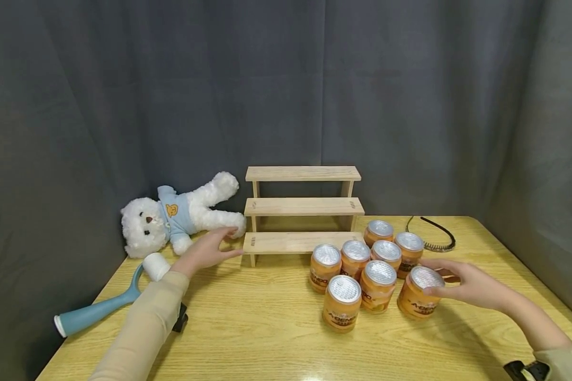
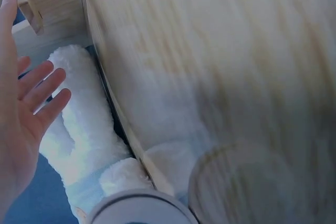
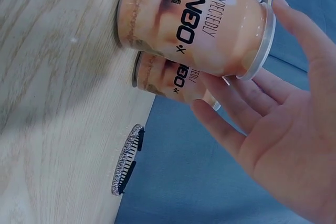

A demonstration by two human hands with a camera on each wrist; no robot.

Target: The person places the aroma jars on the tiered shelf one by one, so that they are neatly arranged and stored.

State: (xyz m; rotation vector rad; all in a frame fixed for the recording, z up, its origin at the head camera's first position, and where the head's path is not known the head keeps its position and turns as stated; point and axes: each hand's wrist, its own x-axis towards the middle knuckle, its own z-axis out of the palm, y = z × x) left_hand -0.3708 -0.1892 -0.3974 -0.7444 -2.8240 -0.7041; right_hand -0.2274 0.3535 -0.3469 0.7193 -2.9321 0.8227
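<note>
The right hand (image 1: 472,286), fingers spread and holding nothing, reaches the nearest orange jar (image 1: 417,299). It looks rigid, smooth, maybe slippery; hold its sides. The left hand (image 1: 207,251) is relaxed, empty.

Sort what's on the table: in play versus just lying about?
In play: orange cans, the nearest one at the right hand; wooden step shelf by the left hand.
Lying about: teddy bear, blue lint roller, black headband.

orange jar (image 1: 418,299) | foil lid, upright | table's right front, beside seven matching jars (image 1: 362,264)
</note>
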